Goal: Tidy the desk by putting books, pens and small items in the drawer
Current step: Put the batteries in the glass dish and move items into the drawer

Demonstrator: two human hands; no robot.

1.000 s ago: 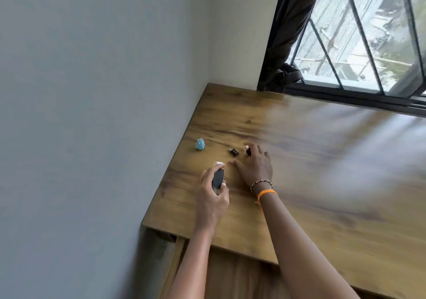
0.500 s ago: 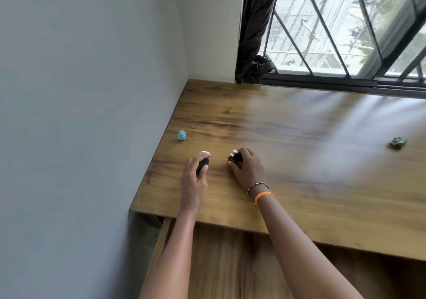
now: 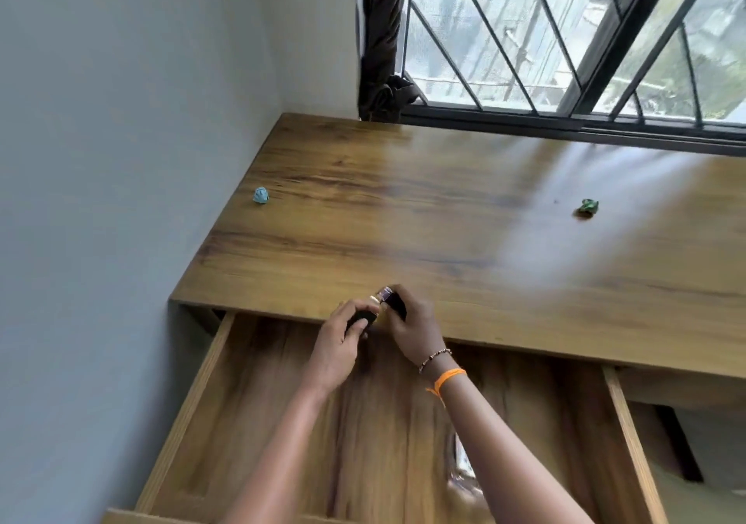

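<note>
Left hand and right hand, each gripping small dark items, held at desk edge directly above the open drawer.

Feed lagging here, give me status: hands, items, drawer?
Left hand grips a small dark item; right hand grips another. Both over open drawer. Blue and green bits on desk.

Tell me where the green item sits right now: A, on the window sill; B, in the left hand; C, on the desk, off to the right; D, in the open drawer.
C: the green item lies on the desk far to the right, apart from both hands, not in the drawer.
</note>
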